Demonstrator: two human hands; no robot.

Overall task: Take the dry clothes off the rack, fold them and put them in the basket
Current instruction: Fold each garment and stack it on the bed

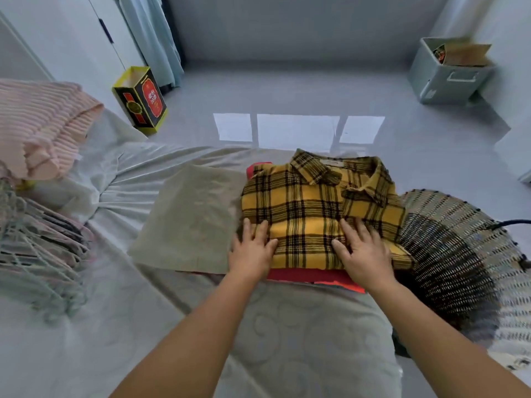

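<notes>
A folded yellow plaid shirt (313, 205) lies on top of a folded red garment (304, 276) at the far edge of the bed. My left hand (253, 251) presses flat on the shirt's near left corner, fingers straight. My right hand (362, 254) lies flat on its near right part, fingers spread. A dark woven basket (459, 254) stands on the floor just right of the pile. A folded beige cloth (192, 219) lies left of the shirt.
The bed sheet (120, 179) is wrinkled. Several clothes hangers (37, 245) lie at the left, with pink striped bedding (37, 124) behind them. On the floor stand a yellow and black gift bag (140, 100) and a grey storage box (448, 73).
</notes>
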